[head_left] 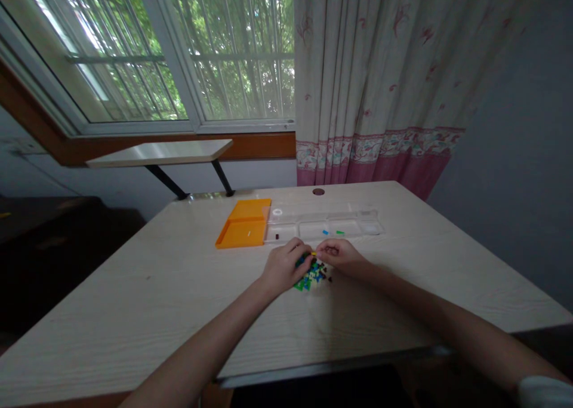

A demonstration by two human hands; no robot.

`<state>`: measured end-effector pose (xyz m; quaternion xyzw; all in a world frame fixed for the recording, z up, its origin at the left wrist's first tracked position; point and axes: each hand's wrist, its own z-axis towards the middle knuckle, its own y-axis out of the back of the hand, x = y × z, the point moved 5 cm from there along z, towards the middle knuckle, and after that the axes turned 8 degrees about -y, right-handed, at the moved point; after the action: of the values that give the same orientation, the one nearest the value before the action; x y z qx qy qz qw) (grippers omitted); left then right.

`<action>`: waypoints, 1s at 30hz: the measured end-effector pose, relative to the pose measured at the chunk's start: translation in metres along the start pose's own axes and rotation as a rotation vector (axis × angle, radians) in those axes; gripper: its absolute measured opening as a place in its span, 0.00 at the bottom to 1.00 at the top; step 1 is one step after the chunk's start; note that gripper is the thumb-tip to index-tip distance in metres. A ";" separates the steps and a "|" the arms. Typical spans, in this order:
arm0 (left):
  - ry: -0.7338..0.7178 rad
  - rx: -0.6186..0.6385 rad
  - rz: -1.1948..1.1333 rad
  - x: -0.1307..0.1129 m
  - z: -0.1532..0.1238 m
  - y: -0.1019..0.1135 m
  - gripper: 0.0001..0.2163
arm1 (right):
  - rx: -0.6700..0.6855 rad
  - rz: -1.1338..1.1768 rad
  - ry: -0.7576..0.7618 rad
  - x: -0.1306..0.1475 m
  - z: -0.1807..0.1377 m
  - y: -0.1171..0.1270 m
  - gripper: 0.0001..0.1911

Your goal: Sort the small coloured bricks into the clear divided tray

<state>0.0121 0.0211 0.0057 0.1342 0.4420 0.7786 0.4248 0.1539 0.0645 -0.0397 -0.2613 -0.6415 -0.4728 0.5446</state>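
A loose pile of small toy building bricks (315, 274), green, blue, cream and dark, lies on the table below my hands. My left hand (285, 264) curves over the pile's left side, thumb and fingers apart with bricks showing between them. Its fingertips come close to a small yellow brick (314, 253); whether they touch it I cannot tell. From the other side, my right hand (341, 256) pinches that yellow brick between thumb and forefinger, its other fingers curled in.
Behind my hands lies a clear compartment tray (312, 231) holding a dark brick (277, 236), a blue brick (325, 232) and a green brick (340, 232). An open orange case (242, 236) adjoins its left end. A raised shelf (165, 151) stands at the table's back left.
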 end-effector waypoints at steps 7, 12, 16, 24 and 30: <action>-0.033 0.020 0.069 0.002 -0.002 -0.003 0.11 | -0.036 -0.100 0.067 0.020 -0.007 0.002 0.13; -0.006 0.013 0.040 0.002 -0.001 -0.001 0.11 | -0.203 -0.365 0.253 0.034 -0.013 0.008 0.06; -0.001 0.003 0.012 0.001 -0.001 0.000 0.11 | -0.250 -0.459 0.356 0.036 -0.015 0.006 0.02; 0.107 0.123 0.034 0.022 -0.003 0.014 0.12 | -0.511 -0.532 0.648 0.051 -0.031 0.030 0.03; 0.115 0.430 0.095 0.049 -0.017 0.016 0.13 | -0.700 -0.659 0.705 0.057 -0.042 0.063 0.03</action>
<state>-0.0361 0.0453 0.0009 0.1980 0.6145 0.6918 0.3234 0.2109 0.0429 0.0322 -0.0398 -0.2751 -0.8585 0.4309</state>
